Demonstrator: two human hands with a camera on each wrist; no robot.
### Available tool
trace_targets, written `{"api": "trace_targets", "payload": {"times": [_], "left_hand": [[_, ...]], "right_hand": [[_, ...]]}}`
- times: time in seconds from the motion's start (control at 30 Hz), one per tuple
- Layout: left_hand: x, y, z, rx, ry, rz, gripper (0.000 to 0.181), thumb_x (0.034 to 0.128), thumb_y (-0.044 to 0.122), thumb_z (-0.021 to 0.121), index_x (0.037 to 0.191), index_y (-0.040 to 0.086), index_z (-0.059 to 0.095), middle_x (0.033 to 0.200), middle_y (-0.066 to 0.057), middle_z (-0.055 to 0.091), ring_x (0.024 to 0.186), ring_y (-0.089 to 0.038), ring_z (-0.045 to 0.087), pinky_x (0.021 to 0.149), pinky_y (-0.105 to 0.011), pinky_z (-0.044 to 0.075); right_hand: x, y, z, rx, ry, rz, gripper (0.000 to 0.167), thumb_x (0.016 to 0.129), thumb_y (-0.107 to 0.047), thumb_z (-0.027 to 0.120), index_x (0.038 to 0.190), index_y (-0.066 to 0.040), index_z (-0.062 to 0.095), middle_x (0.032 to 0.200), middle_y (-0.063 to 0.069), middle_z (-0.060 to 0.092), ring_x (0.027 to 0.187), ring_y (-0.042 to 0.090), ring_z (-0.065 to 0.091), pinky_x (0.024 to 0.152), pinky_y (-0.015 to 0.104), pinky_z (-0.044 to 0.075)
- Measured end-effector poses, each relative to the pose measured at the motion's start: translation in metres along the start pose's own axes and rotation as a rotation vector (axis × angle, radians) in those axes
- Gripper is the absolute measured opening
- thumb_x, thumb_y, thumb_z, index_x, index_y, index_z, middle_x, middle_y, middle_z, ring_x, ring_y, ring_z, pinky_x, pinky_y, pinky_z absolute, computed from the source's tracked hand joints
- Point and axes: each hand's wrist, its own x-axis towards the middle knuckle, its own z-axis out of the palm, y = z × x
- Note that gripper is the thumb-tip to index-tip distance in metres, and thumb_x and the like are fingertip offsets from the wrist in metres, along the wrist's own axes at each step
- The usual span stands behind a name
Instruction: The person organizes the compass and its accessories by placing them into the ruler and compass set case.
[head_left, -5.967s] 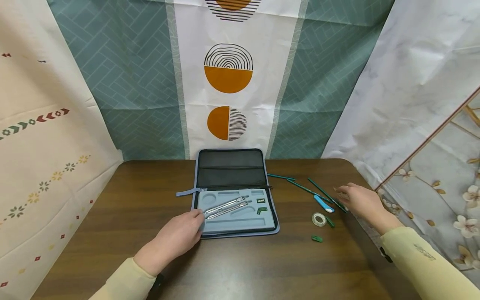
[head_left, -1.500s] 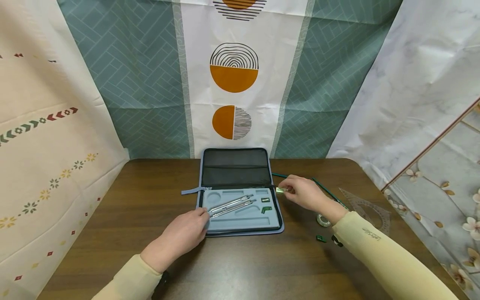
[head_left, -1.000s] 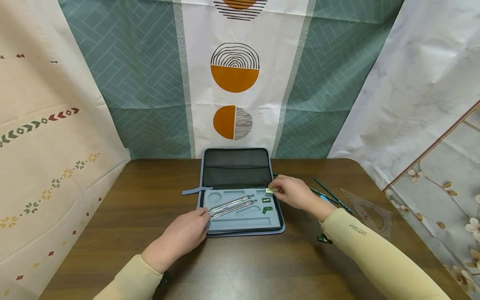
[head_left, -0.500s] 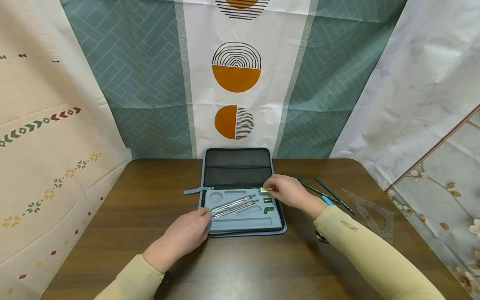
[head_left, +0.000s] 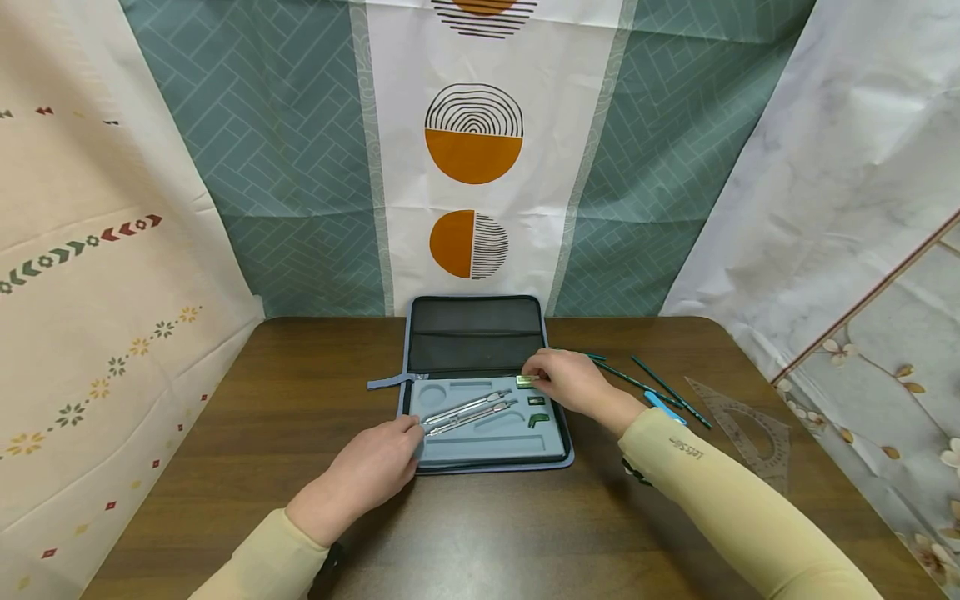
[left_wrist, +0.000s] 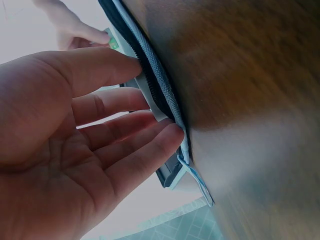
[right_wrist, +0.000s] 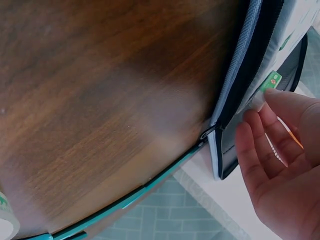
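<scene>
An unzipped blue case (head_left: 567, 454) lies flat on the table with its dark mesh lid (head_left: 476, 335) folded back. Inside is a pale-blue moulded tray (head_left: 457, 454) holding two silver compasses (head_left: 465, 407), a small dark-green sharpener (head_left: 536, 401) and a green angled piece (head_left: 538, 420). My right hand (head_left: 567, 381) pinches a small green-and-white eraser (right_wrist: 271, 81) between thumb and fingers at the tray's back-right recess. At the case's front-left edge, my left hand (head_left: 365, 467) rests with loosely extended fingers (left_wrist: 145, 155) touching the rim.
Right of the case lie dark-green pencils (head_left: 667, 390), a blue utility knife (head_left: 664, 407) and a clear set square (head_left: 746, 429). A tape roll (right_wrist: 6, 220) shows at the right wrist view's edge. A fabric strap (head_left: 386, 382) sticks out left of the case. Curtains surround the table.
My right hand has come from the pencils at the right, carrying the eraser leftward over the case rim to the back-right recess. The left hand has stayed at the case edge.
</scene>
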Motion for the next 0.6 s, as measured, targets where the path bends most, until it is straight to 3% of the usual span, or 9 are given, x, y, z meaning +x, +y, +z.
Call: {"api": "trace_targets", "payload": {"times": [0.6], "left_hand": [[0.0001,0.0006,-0.0005,0.008,-0.013,-0.007,0.035,0.0855,0.004,0.093,0.113,-0.005,0.074,0.117,-0.020,0.074,0.100,-0.032,0.077,0.082,-0.041,0.067]], "right_hand": [[-0.0007,0.0005,0.0037,-0.013,0.006,-0.025,0.016,0.099,-0.003,0.082,0.112,-0.012,0.083,0.106,0.002,0.075,0.096,0.020,0.074,0.084,0.037,0.063]]}}
